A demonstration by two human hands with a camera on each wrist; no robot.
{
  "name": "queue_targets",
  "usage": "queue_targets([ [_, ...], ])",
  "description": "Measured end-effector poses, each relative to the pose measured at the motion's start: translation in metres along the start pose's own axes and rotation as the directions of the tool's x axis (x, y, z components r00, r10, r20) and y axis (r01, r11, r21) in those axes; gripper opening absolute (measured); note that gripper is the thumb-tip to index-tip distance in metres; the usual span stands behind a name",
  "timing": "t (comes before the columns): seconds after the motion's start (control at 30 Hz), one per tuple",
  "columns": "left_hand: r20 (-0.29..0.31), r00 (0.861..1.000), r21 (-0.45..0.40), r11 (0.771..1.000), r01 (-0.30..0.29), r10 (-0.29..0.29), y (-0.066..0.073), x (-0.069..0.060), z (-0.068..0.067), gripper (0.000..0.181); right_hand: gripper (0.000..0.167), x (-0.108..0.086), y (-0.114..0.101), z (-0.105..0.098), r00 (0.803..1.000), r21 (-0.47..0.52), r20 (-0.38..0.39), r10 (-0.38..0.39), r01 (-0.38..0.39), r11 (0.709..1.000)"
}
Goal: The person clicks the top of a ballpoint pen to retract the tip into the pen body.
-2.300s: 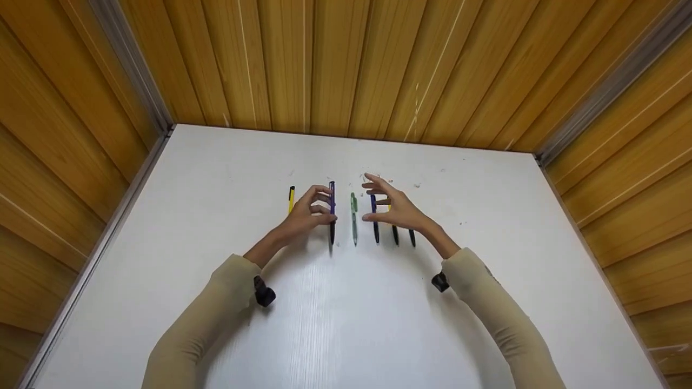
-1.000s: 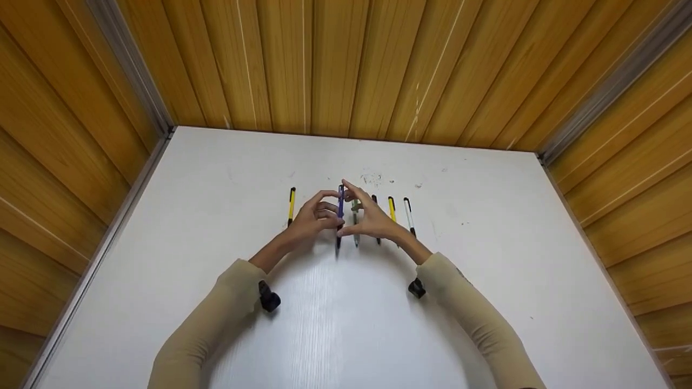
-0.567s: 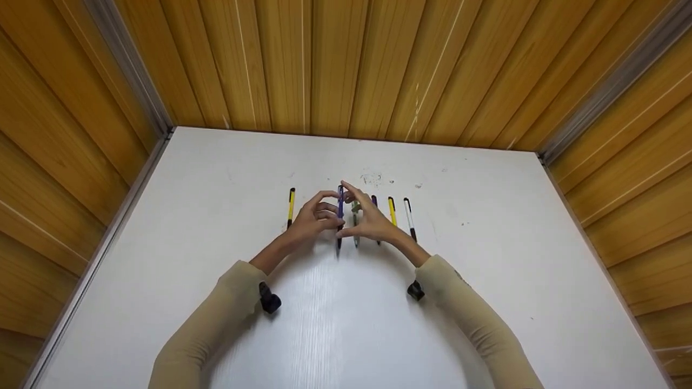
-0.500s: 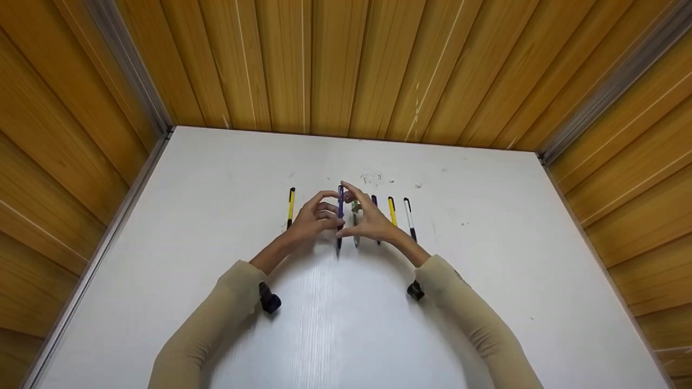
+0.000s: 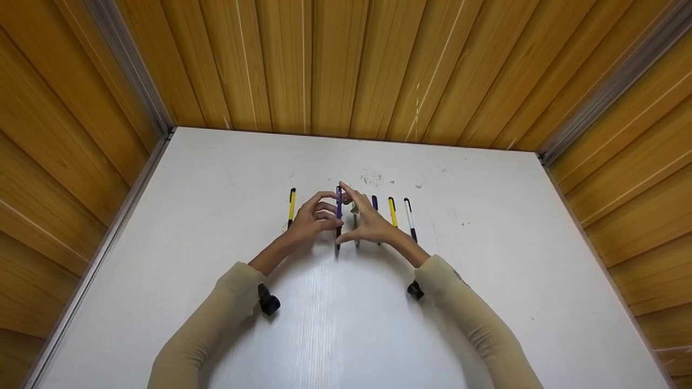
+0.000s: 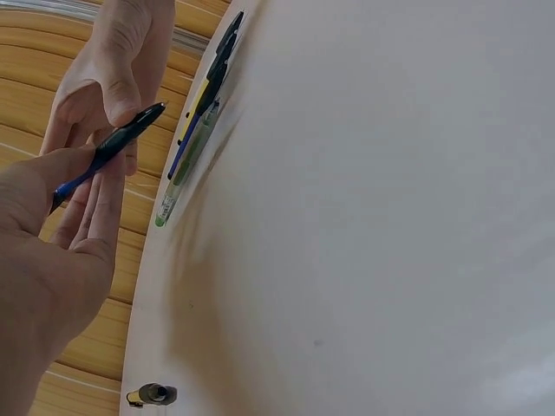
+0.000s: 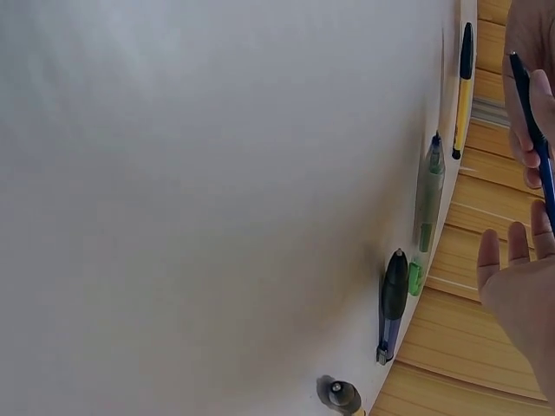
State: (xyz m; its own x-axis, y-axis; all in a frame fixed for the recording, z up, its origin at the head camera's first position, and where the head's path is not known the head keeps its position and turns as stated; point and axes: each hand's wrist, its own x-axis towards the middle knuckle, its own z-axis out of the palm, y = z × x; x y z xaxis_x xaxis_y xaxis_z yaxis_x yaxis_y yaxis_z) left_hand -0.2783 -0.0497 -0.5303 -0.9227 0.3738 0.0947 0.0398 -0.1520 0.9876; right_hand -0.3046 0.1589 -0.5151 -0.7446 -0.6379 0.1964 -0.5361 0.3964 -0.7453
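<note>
My left hand pinches a blue-purple pen with a black grip between thumb and fingers, its tip toward me, above the table. Against the same pen comes my right hand, index fingertip at the far end and thumb by the black grip. In the right wrist view the right hand has its visible fingers extended, its thumb out of frame. A green pen lies partly hidden behind the right hand. The left wrist view shows the right thumb overlapping the held pen near its tip.
On the white table a yellow-and-black pen lies left of the hands. To the right lie a dark blue pen, another yellow pen and a white-and-black pen. Wood-patterned panels stand behind the table.
My right hand has come left from above the other pens to the held pen. Its thumb has lately shifted slightly toward the tip. The left hand has carried the pen a little right.
</note>
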Motion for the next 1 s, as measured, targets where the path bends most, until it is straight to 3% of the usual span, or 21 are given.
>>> queue_targets([
  [0.37,-0.046,0.999,0.004,1.000,0.005,-0.005,-0.0007,-0.0009,0.0048,0.057,0.132,-0.0019,0.0025,0.0032,0.999,-0.020,-0.028,-0.029,0.029,0.999],
  [1.0,-0.020,1.000,0.010,1.000,-0.014,0.015,0.0039,0.0020,0.0066,0.058,0.127,-0.0043,-0.0024,0.0023,0.996,0.004,-0.079,-0.031,0.031,1.000],
])
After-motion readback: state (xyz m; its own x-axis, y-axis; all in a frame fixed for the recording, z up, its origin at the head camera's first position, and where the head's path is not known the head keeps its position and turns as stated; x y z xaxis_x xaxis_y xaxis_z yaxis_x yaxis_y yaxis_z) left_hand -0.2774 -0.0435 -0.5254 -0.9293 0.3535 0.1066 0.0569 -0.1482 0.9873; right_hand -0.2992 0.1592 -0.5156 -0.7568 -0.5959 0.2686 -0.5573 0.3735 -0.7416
